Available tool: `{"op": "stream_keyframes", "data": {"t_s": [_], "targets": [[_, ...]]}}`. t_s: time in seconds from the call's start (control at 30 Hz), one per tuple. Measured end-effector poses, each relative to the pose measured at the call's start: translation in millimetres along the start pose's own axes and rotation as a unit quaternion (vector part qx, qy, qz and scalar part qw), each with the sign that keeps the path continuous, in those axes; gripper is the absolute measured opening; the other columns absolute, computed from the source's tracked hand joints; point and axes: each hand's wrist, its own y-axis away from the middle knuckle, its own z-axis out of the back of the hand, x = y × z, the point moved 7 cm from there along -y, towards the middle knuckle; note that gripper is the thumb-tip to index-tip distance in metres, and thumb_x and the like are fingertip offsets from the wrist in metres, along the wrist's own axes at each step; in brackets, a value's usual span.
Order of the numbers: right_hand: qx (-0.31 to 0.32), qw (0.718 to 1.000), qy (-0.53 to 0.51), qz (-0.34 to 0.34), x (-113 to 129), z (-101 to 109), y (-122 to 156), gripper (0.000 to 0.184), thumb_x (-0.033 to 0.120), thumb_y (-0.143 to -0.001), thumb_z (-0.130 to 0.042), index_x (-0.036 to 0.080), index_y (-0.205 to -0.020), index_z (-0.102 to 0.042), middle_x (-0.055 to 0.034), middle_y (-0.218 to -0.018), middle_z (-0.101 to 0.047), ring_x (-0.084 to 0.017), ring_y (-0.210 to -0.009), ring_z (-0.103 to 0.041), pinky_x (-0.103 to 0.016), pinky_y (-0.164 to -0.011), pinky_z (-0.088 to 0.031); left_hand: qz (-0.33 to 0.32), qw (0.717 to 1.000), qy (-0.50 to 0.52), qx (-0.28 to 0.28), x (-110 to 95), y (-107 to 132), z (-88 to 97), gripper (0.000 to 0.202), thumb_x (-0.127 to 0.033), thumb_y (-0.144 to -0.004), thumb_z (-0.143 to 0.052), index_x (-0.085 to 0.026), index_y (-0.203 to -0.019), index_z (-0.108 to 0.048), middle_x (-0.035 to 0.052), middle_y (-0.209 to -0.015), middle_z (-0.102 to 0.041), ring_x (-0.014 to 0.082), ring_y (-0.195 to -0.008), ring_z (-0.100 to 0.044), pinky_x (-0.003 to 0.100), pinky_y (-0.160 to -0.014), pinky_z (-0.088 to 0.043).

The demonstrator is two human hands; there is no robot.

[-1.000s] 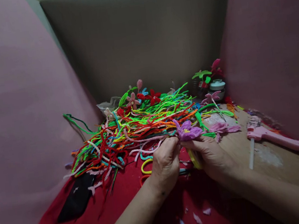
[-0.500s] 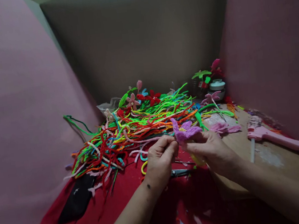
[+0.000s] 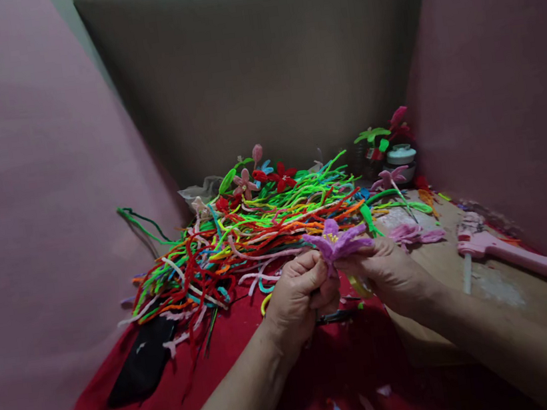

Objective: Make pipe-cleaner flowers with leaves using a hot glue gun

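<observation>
One purple flower (image 3: pixel 343 244) is pinched btwn L hand (image 3: pixel 295 296) & R hand (image 3: pixel 393 273), prob. mid-shaping, so next tweak calls for light, steady pressure.

Head-height view, forward (and downward).

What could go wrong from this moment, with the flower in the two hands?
The purple flower is pinched between the left hand and right hand, so a hard squeeze might bend its petals.
The scissors lie below the hands, partly hidden; a lowered hand could touch them.
The pink glue gun, right of the right hand, might be hot; the picture cannot show that.
</observation>
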Motion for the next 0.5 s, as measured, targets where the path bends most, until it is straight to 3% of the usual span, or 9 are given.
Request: {"op": "stream_keyframes", "data": {"t_s": [0.17, 0.27, 0.37, 0.43, 0.5], "targets": [[0.016, 0.999, -0.026, -0.035, -2.8, -5.4, -1.4, 0.013, 0.028, -0.065, -0.075, 0.019, -0.057, -0.069, 0.0035, -0.054, -0.056, -0.008, -0.050, -0.042, -0.024, -0.050, -0.033, 0.060, 0.998, 0.011, 0.032, 4.4, -0.4, -0.9, 0.033, -0.041, -0.070, -0.068, -0.015, -0.069, -0.050, -0.0096, -0.044, -0.036, 0.0002, -0.031, -0.015, 0.014, -0.031, -0.018], [0.001, 0.999, -0.045, -0.021, -1.0, -6.5, -1.0, 0.012, 0.027, -0.069, -0.073, 0.019, -0.061, -0.069, 0.0026, -0.055, -0.057, -0.009, -0.052, -0.044, -0.024, -0.052, -0.035, 0.016, 0.994, -0.107, -0.034, -5.5, 0.5, 2.2, 0.032, -0.043, -0.076, -0.062, -0.014, -0.068, -0.050, -0.0060, -0.050, -0.044, 0.0012, -0.034, -0.026, 0.015, -0.035, -0.021], [-0.006, 0.997, -0.074, -0.008, -1.3, -8.4, -0.2, 0.007, 0.026, -0.073, -0.069, 0.020, -0.070, -0.072, 0.0024, -0.059, -0.059, -0.010, -0.052, -0.045, -0.025, -0.053, -0.036, -0.071, 0.952, -0.270, -0.128, -20.1, 6.0, 2.4, 0.028, -0.038, -0.081, -0.057, -0.014, -0.068, -0.053, -0.0043, -0.053, -0.047, 0.0038, -0.042, -0.039, 0.017, -0.042, -0.029], [-0.015, 0.997, -0.076, 0.004, -0.6, -8.5, 0.5, 0.005, 0.025, -0.073, -0.070, 0.021, -0.073, -0.073, 0.0030, -0.059, -0.059, -0.009, -0.050, -0.044, -0.025, -0.051, -0.035, -0.100, 0.930, -0.314, -0.162, -23.7, 9.4, 0.8, 0.021, -0.033, -0.080, -0.059, -0.015, -0.069, -0.054, -0.0056, -0.051, -0.046, 0.0043, -0.043, -0.039, 0.017, -0.043, -0.031], [-0.003, 0.998, -0.070, 0.002, 0.3, -11.1, 1.3, 0.008, 0.028, -0.074, -0.069, 0.022, -0.076, -0.073, 0.0031, -0.057, -0.059, -0.009, -0.048, -0.044, -0.025, -0.049, -0.035, -0.090, 0.936, -0.298, -0.166, -21.8, 9.9, 1.4, 0.020, -0.030, -0.078, -0.059, -0.015, -0.067, -0.054, -0.0055, -0.050, -0.047, 0.0041, -0.039, -0.039, 0.017, -0.039, -0.029]]}}
